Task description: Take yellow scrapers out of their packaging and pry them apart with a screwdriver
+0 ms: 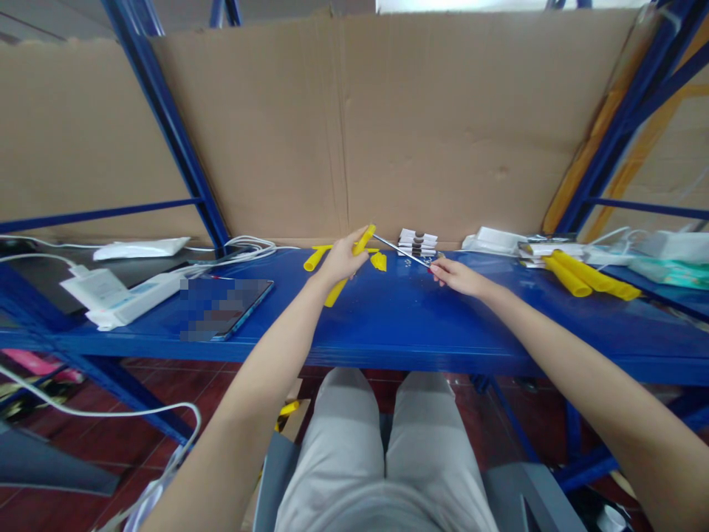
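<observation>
My left hand (343,258) is closed around a yellow plastic tube (335,294), which sticks out above and below the fingers. The right hand (451,275) grips a screwdriver (407,254) by its handle end, where a bit of red shows. Its long metal shaft slants up and left, and the tip comes close to the tube's upper end; whether they touch I cannot tell. Behind my left hand lies another yellow tubular part (314,258). A small yellow piece (379,261) sits between the hands. Several tiny bits, perhaps screws (408,262), are scattered below the shaft.
White-and-black small packs (418,242) stand against the cardboard back wall (443,125). A tablet-like device (244,314) and a white power strip (138,299) with cables lie left on the blue table (432,325). Yellow tubes (595,277) lie right. Blue posts (171,133) frame the sides.
</observation>
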A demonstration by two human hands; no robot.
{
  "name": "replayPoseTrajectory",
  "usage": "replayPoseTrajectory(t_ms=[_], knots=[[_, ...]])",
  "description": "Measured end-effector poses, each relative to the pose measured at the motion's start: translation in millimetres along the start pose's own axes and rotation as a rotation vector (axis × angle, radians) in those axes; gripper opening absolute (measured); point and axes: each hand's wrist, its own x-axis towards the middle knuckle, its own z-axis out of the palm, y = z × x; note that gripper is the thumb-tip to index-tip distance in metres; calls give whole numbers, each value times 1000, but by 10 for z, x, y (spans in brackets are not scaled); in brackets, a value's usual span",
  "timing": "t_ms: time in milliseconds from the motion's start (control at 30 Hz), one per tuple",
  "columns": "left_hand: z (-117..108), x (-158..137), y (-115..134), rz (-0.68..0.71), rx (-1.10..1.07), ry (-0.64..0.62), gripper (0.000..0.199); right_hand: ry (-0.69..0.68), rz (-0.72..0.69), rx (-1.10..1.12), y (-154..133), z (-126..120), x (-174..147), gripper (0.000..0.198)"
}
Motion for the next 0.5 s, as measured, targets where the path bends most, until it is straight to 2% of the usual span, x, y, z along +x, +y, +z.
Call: replayPoseTrajectory(t_ms=[233, 367, 500], knots=[[6, 14, -6, -5, 4, 2, 63, 1, 6, 51, -55, 6, -17, 16], [13, 27, -29, -8, 6, -4, 66, 40, -1, 74, -32, 26, -24, 24], [20, 38, -44, -7, 24, -6, 66, 37, -18, 21, -21, 8, -3, 24]])
